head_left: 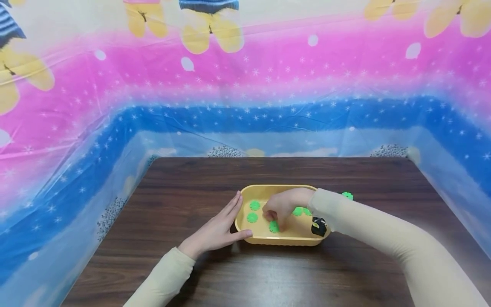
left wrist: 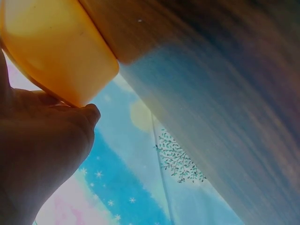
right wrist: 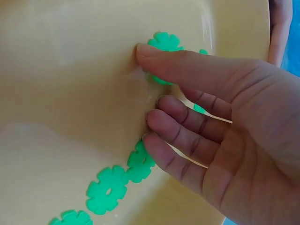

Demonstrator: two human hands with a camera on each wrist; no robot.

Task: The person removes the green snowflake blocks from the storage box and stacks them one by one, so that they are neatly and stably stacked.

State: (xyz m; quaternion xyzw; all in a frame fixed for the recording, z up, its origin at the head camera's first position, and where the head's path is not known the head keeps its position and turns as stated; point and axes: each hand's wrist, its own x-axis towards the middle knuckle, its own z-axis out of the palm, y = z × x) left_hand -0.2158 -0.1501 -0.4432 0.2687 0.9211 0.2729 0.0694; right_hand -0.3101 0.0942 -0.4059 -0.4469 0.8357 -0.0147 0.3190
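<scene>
A yellow oblong basin (head_left: 284, 242) rests on the table with several green flower-shaped discs inside. Flanking its left end, my left hand (head_left: 215, 231) has straight fingers along the outside and its thumb on the near rim. My right hand (head_left: 285, 204) reaches into the basin, palm down. In the right wrist view its thumb stretches across a green disc (right wrist: 164, 42), with three fingers loosely bent; the index fingertip is hidden behind the thumb. Two discs (head_left: 255, 205) lie left of that hand. Others, including a disc (right wrist: 107, 190) near the wall, line up beyond the fingers.
Inside the basin's right end sits a black object (head_left: 319, 226) with a yellowish mark. Another green disc (head_left: 347, 195) shows outside the basin, behind the right sleeve (head_left: 360, 217). The dark wooden table (head_left: 184, 183) meets a patterned cloth backdrop (head_left: 268, 119) along its far and side edges.
</scene>
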